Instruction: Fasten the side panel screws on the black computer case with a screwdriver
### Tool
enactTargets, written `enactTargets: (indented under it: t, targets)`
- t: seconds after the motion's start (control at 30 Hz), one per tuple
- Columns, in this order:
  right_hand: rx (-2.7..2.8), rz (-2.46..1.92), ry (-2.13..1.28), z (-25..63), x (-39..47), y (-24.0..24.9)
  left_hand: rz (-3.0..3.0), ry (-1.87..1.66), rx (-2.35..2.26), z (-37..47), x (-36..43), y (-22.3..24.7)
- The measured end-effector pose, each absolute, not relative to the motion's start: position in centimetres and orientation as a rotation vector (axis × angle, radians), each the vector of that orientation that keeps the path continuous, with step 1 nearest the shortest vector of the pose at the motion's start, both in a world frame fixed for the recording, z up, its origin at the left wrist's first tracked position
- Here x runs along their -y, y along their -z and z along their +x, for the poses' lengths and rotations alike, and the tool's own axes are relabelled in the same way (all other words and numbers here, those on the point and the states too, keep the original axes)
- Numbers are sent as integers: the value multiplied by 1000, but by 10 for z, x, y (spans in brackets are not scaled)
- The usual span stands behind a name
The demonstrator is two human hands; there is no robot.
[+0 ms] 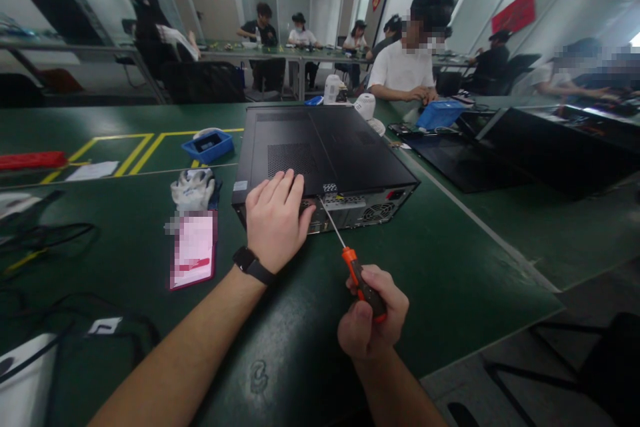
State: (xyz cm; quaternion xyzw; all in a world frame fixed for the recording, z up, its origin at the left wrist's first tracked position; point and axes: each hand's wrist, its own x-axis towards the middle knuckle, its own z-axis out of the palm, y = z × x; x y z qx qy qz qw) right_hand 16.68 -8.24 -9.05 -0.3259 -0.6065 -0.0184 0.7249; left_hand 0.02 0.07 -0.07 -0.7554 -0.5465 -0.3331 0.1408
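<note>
A black computer case [350, 147] lies flat on the green table [280, 353], its rear panel with ports and a fan grille facing me. My left hand [277, 217] rests on the near left edge of the case, palm down, fingers stretched over the top cover; a dark watch is on that wrist. An orange and black screwdriver [350, 259] is gripped in my right hand [375, 317]. Its shaft points up and left, and the tip meets the upper edge of the rear panel just right of my left hand. Whatever the tip touches is too small to tell.
Left of the case are a blue tray [220, 150], grey-white gloves [193, 190] and a pink-edged card [195, 247]. Cables lie farther left. Dark panels [470, 153] and a blue box [440, 115] are at the right. A person in white works across the table.
</note>
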Motion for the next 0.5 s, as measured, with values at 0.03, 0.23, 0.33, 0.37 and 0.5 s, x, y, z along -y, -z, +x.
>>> enactTargets:
  t: [0.03, 0.23, 0.33, 0.37, 0.5]
  targets:
    - [1341, -719, 42, 167, 83, 89, -2176, 952, 1576, 0, -1, 1]
    - [1375, -749, 108, 166, 84, 76, -2164, 909, 1563, 1, -1, 1]
    - [1383, -775, 162, 167, 85, 72, -2159, 911, 1556, 0, -1, 1]
    - [1386, -781, 175, 168, 86, 73, -2157, 910, 1554, 0, -1, 1]
    - [1388, -807, 205, 171, 86, 81, -2148, 907, 1557, 0, -1, 1]
